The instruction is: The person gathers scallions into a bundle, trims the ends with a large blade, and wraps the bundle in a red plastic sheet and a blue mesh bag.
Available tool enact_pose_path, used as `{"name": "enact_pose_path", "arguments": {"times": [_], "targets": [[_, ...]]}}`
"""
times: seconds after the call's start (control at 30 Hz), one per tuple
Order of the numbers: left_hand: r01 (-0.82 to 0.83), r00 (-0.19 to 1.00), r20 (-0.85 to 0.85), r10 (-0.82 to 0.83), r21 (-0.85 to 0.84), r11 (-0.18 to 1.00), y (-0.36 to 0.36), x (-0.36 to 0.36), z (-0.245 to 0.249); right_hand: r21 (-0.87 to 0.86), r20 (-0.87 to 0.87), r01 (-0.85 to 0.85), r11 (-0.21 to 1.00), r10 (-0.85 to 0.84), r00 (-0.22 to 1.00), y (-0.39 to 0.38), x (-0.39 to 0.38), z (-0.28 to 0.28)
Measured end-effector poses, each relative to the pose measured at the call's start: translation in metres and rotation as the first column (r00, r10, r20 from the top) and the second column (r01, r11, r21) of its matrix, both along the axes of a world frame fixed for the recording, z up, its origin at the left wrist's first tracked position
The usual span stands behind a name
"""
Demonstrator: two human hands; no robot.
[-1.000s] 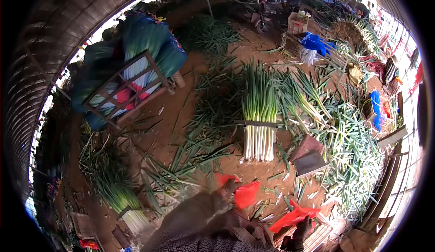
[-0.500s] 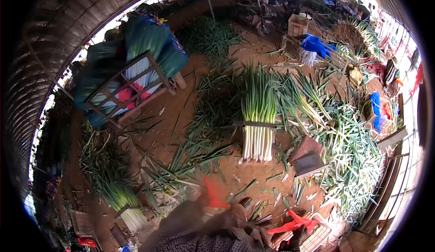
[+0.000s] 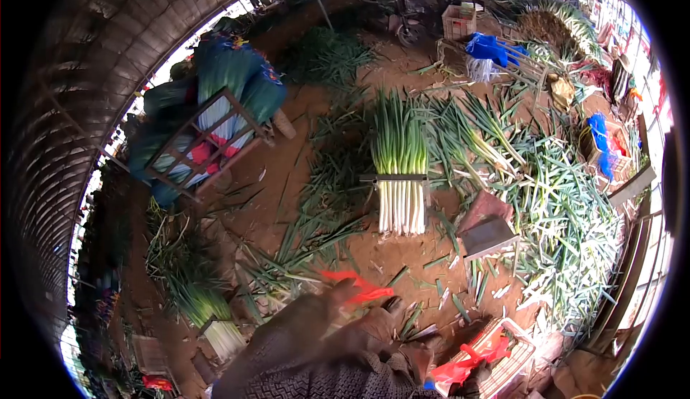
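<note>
My left hand (image 3: 339,297), blurred, is closed on a red plastic strip (image 3: 366,288) stretched out over the soil. At the lower edge, a dark shape beside a wicker-like basket (image 3: 509,372) may be my right hand; its fingers cannot be made out. Red plastic (image 3: 471,356) lies over that basket. In front of me a large bundle of leeks (image 3: 401,147), white ends toward me, rests in a metal holder (image 3: 392,178). Another leek bundle (image 3: 224,338) lies in a holder at lower left.
A metal-topped stool (image 3: 489,237) stands right of the leeks. Trimmed green leaves (image 3: 568,234) are heaped at right. On the left a cart (image 3: 208,144) carries bagged leeks (image 3: 230,76). Farther back are a crate (image 3: 458,22) and blue plastic (image 3: 492,48).
My left hand has moved slightly right, and the red strip now spreads sideways instead of hanging bunched. The whole view has shifted a little.
</note>
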State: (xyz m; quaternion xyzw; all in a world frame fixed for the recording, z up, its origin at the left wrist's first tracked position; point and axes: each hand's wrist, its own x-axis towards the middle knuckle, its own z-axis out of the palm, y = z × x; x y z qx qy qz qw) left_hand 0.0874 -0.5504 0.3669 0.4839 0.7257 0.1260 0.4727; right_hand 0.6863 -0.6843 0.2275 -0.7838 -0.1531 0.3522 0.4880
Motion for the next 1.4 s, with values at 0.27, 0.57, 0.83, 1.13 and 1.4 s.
{"name": "enact_pose_path", "arguments": {"times": [0.27, 0.57, 0.83, 1.13, 1.4], "targets": [[0.667, 0.710, -0.368, -0.601, 0.075, 0.742, 0.032, 0.061, -0.002, 0.077, 0.024, -0.002, 0.997, 0.000, 1.000, -0.052, 0.054, -0.038], [0.834, 0.241, -0.403, -0.883, -0.380, 0.401, 0.171, -0.003, 0.173, -0.203, 0.222, -0.288, 0.936, 0.331, 0.917, -0.117, 0.084, -0.030], [0.896, 0.041, -0.651, -0.758, -0.312, 0.316, 0.308, 0.080, 0.078, -0.523, 0.178, 0.048, 0.851, 0.054, 0.982, -0.091, 0.059, 0.025], [0.706, 0.706, 0.190, -0.682, -0.117, 0.699, 0.032, 0.295, -0.012, -0.585, 0.216, -0.095, 0.806, 0.268, 0.939, -0.098, 0.075, -0.012], [0.647, 0.761, 0.272, -0.589, -0.256, 0.718, 0.025, 0.350, -0.001, -0.699, 0.125, -0.157, 0.698, 0.335, 0.934, -0.058, 0.136, -0.072]]}}
